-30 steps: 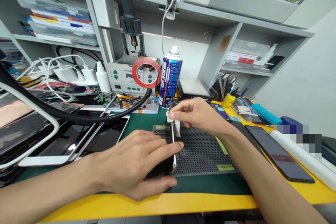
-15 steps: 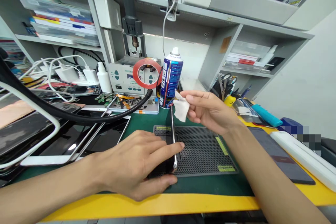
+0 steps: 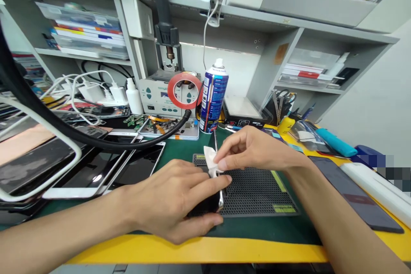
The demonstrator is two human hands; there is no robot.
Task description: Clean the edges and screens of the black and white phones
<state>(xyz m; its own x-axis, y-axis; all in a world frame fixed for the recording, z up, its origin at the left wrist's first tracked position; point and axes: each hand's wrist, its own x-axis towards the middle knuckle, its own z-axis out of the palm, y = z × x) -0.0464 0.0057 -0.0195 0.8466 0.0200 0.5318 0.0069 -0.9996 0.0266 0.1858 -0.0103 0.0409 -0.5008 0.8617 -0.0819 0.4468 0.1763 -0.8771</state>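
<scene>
A dark phone (image 3: 205,206) with a shiny metal edge is tipped up on its side over a grey perforated mat (image 3: 257,195). My left hand (image 3: 180,199) grips it near its front end, thumb and fingers around the metal edge. Between the thumb and fingers of my right hand (image 3: 242,150) is a small white wipe (image 3: 210,160), pressed against the phone's upper edge just beyond my left fingers. The phone's far end shows behind the wipe; its screen side is mostly hidden by my left hand.
Behind the mat stand a blue spray can (image 3: 213,98), a red tape roll (image 3: 173,90) and a hot-air station (image 3: 150,94). White-framed phone screens (image 3: 135,167) lie at left under a thick black hose (image 3: 105,141). A dark tablet-like panel (image 3: 356,197) lies at right.
My right hand has brought the wipe down and nearer, from beside the phone's far end onto its edge. My left hand keeps its grip. The view has shifted slightly.
</scene>
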